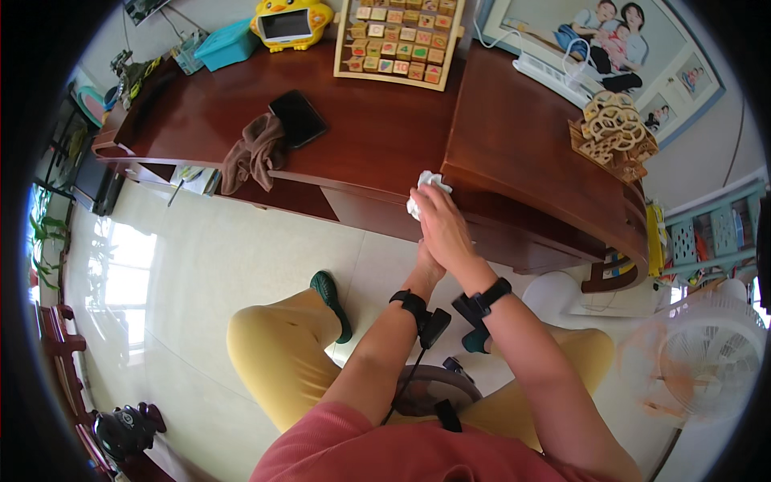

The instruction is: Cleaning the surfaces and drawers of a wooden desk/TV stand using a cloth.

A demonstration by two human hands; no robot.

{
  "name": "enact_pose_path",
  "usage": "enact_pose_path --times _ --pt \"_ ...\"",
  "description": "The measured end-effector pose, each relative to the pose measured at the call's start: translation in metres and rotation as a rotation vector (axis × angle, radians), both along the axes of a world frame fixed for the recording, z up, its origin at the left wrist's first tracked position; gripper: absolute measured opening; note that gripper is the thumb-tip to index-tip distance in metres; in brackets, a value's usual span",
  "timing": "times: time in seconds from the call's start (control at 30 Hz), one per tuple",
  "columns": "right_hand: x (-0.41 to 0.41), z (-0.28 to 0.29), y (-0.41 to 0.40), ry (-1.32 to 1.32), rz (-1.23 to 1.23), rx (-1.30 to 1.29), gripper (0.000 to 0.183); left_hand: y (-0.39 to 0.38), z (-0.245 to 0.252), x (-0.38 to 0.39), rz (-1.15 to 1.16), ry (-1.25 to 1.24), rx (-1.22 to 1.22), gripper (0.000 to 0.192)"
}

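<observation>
Before me stands a reddish-brown wooden cabinet (373, 132) with a lower surface at left and a raised section (512, 114) at right. Crumpled white tissue (430, 179) is at my right hand (446, 226), under and beside its fingers, near the front edge where the two sections meet. My left hand (429, 262) is below and partly behind the right one, its fingers hidden; whether it also grips the tissue does not show. Both wrists wear black straps. A brown cloth (253, 153) hangs over the front edge at left, touching a black tablet or phone (298, 118).
Along the back are a turquoise box (226, 47), a yellow duck-shaped device (292, 25) and a rack of wooden letter blocks (397, 42). At right are a white power strip or router (551, 78), a wooden lattice ornament (614, 129), a framed photo and a fan (705, 361).
</observation>
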State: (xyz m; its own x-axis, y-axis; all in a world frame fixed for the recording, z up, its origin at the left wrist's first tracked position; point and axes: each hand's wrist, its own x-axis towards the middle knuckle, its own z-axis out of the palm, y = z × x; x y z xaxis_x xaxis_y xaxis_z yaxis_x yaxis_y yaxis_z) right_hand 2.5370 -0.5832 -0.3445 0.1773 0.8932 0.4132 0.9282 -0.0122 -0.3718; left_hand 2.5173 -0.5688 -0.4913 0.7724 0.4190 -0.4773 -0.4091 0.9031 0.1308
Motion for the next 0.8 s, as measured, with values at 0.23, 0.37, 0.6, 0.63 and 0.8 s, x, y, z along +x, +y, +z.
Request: enact_pose_path --times 0.23,0.37,0.6,0.63,0.8 --pt "-0.029 -0.011 0.12 0.247 0.084 0.043 0.034 -0.024 -0.01 -0.014 -0.062 -0.066 -0.013 0.012" --pt "-0.052 0.0 0.136 0.115 0.148 0.135 0.025 -0.032 -0.014 -0.04 -0.1 -0.03 0.008 0.013" --pt "-0.012 -0.004 0.057 0.19 0.257 0.069 0.037 -0.048 0.012 -0.093 -0.166 0.388 0.191 0.018" --pt "-0.006 -0.007 0.042 0.184 0.244 0.084 0.038 -0.042 0.005 -0.104 -0.272 0.543 0.248 0.019" --pt "0.076 0.006 -0.083 0.089 -0.079 -0.059 0.041 -0.041 0.086 -0.121 -0.757 0.525 0.6 0.024"
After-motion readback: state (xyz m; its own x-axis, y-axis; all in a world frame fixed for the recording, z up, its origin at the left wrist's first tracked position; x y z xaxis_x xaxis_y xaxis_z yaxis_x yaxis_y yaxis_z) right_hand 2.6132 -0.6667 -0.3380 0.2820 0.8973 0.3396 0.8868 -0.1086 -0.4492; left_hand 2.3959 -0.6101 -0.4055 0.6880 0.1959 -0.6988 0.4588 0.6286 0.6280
